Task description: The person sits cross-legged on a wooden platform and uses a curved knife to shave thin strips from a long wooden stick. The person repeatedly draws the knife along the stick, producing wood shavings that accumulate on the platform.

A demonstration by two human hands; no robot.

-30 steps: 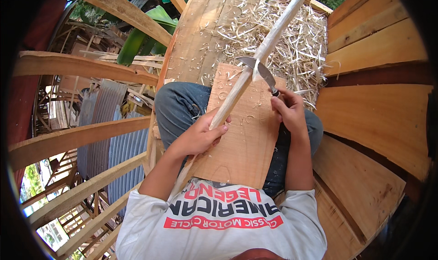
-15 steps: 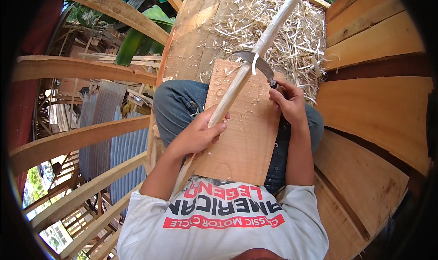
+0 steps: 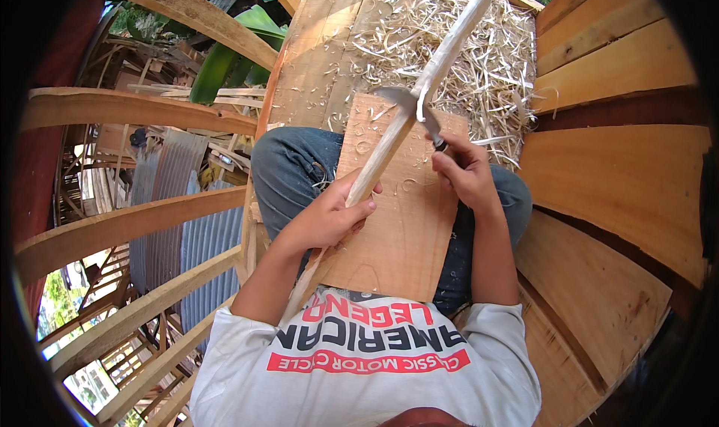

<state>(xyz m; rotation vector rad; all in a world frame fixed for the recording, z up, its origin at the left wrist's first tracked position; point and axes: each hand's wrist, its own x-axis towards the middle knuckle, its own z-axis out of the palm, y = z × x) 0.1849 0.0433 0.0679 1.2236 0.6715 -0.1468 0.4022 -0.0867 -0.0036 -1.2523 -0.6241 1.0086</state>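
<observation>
A long pale wooden pole (image 3: 390, 144) slants from beside my left arm up to the far right. My left hand (image 3: 337, 211) is closed round its lower part. In my right hand (image 3: 466, 171) is the dark handle of a sickle (image 3: 432, 124), whose curved blade lies across the pole. A white shaving (image 3: 421, 107) curls up from the wood beside the blade. Under the pole a flat wooden board (image 3: 397, 225) rests over my lap, with small curls of wood on it.
A heap of wood shavings (image 3: 490, 68) covers the plank floor (image 3: 318, 60) ahead. Plank walling (image 3: 614, 180) rises on my right. Wooden rails (image 3: 142, 221) run along the left, with corrugated sheets (image 3: 168, 180) and a green leaf (image 3: 217, 71) beyond.
The right hand and sickle have moved slightly toward me and to the left along the pole. The shaving by the blade looks longer. My left hand keeps its grip, nearly still.
</observation>
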